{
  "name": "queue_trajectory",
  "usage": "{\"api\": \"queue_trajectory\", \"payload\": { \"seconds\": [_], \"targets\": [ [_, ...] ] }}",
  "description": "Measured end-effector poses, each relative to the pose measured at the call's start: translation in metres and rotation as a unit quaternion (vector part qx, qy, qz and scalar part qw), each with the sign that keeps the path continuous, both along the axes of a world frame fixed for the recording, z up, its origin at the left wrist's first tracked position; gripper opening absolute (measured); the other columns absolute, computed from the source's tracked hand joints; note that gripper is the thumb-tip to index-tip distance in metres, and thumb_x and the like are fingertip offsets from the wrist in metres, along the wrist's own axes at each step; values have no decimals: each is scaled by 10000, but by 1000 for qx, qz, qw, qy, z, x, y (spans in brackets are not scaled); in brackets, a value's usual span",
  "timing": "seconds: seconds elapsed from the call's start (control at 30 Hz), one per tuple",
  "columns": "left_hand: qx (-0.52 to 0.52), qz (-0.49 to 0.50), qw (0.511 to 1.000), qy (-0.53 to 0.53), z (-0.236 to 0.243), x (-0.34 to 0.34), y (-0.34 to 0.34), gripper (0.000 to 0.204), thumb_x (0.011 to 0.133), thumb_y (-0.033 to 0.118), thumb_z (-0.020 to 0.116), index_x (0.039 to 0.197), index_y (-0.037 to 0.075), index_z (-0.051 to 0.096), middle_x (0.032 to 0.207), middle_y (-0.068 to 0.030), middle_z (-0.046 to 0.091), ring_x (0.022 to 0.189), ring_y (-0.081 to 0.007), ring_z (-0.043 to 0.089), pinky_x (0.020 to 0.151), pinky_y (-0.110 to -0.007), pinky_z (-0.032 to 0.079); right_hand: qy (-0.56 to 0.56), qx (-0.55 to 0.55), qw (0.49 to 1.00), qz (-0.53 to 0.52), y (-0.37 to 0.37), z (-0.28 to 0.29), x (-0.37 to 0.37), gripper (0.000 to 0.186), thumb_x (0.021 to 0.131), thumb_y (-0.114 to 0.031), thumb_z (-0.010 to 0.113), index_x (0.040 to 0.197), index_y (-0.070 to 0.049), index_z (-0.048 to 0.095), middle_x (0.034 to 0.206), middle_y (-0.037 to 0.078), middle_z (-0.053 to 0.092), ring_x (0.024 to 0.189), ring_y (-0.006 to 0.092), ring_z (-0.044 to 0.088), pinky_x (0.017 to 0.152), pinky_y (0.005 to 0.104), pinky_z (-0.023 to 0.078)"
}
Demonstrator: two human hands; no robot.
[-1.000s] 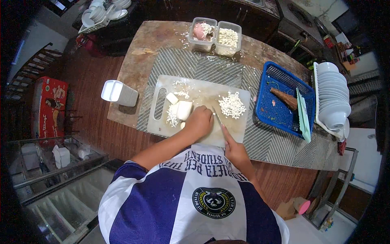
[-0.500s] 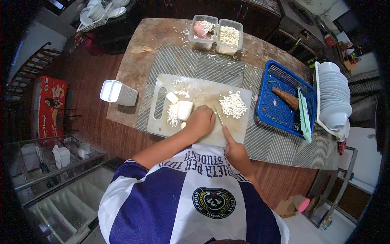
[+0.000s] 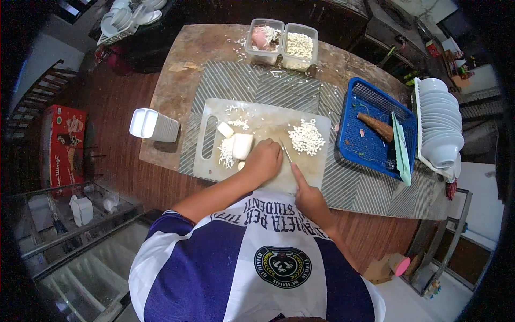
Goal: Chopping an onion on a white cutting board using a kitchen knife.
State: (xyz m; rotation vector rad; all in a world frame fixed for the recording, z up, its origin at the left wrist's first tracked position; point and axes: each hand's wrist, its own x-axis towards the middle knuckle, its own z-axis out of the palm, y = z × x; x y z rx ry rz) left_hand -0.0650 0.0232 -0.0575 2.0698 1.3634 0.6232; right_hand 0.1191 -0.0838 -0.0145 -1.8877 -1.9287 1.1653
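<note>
My right hand [image 3: 311, 203] grips a knife [image 3: 288, 155] whose narrow blade points away from me over the cutting board [image 3: 279, 183]. Close to the blade's left side, my left hand [image 3: 265, 161] presses down on the board with curled fingers; what they hold is mostly hidden, with a bit of white at the fingertips. Left of that hand lies a thick peeled white vegetable chunk [image 3: 243, 146], and a smaller white piece [image 3: 225, 130] is behind it. Thin white shreds [image 3: 226, 153] surround the chunk. A pile of small white dice [image 3: 307, 137] covers the board's right part.
At the table's far side stand a clear tub with white shreds and something pink [image 3: 264, 42] and a tub of white dice [image 3: 299, 47]. A blue basket [image 3: 343, 131] on the right holds a brown tapered piece. Beyond it is a dish rack [image 3: 420, 129]. White stacked containers [image 3: 155, 125] stand left.
The whole view has shifted slightly. Both hands and the knife keep almost the same place on the board; no clear change in the white pieces shows.
</note>
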Motion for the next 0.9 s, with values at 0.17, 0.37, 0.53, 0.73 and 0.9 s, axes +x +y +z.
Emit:
{"api": "queue_trajectory", "payload": {
  "seconds": [0.17,0.37,0.53,0.73,0.9],
  "targets": [
    [28,5,1000,2,-2,-2,-6,134,918,103,620,877,-25,626,939,-234,620,899,-429,618,789,-510,528,18,-10,999,-25,-3,0,-1,706,958,-21,505,1618,-198,324,628,265,585,595,436,634,612,531,493],
    [24,8,1000,1,-4,1,-4,160,941,145,656,912,-12,664,921,-218,626,900,-413,621,814,-499,518,16,-2,998,-62,-3,5,-3,676,976,-32,491,1614,-196,340,658,277,593,610,443,634,630,523,495],
    [23,14,1000,11,-4,2,-3,160,935,152,664,907,-6,668,905,-206,624,890,-407,624,807,-493,518,17,12,999,-46,-4,5,-4,681,975,-21,491,1615,-198,338,673,289,599,630,456,642,640,530,493],
    [45,7,999,4,-7,2,-3,152,928,141,641,870,2,638,911,-201,621,887,-404,628,768,-497,542,1,9,1000,-30,-4,3,-4,697,967,-15,501,1617,-197,330,654,283,598,622,458,641,633,544,498],
    [45,7,999,2,-7,1,-4,151,926,143,644,865,5,640,911,-197,624,892,-400,631,775,-495,543,14,-5,1000,-19,-2,-3,-4,731,951,-18,510,1627,-195,295,642,285,598,609,455,640,619,541,500]
  ]
}}
